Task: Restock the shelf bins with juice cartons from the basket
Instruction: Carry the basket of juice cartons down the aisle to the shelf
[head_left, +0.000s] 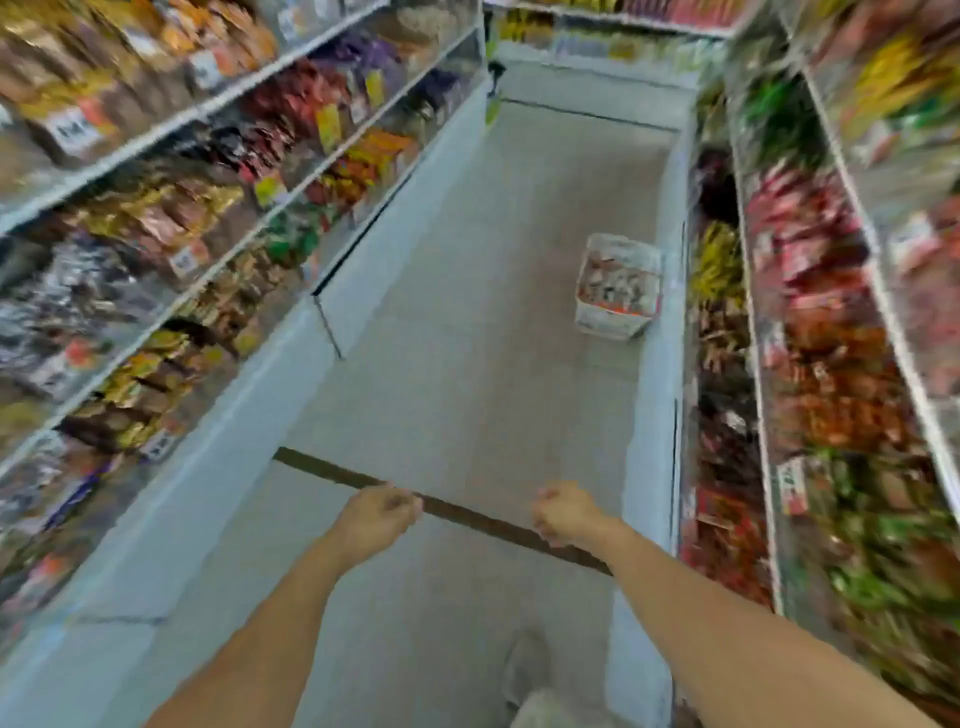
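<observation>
So you're standing in a narrow shop aisle looking down the grey floor (467, 322), and the whole shot is pretty blurry, so take the fine detail with a grain of salt. Both your arms are stretched out in front of you over the floor. Your left hand (376, 517) has its fingers curled into a loose fist with nothing in it that I can make out, and your right hand (563, 512) looks the same, knuckles up, fingers curled in, holding nothing visible. The two hands are near each other but apart, and they line up over a dark strip (457, 509) that runs diagonally across the floor; they sit above it in the view, not gripping it as far as I can tell. The basket (618, 288) is well ahead of you on the floor, tucked against the base of the right shelving (769, 364), well apart from both hands. It's white-ish with a jumble of reddish and pale stuff inside, too smeared to say whether those are the juice cartons. The left shelving (171, 218) is packed with bagged goods in browns, golds and purples with little price tags on the rails, and the right side has red, orange, yellow and green packs. Down at the bottom edge you can just see your shoe (527, 670) on the floor.
</observation>
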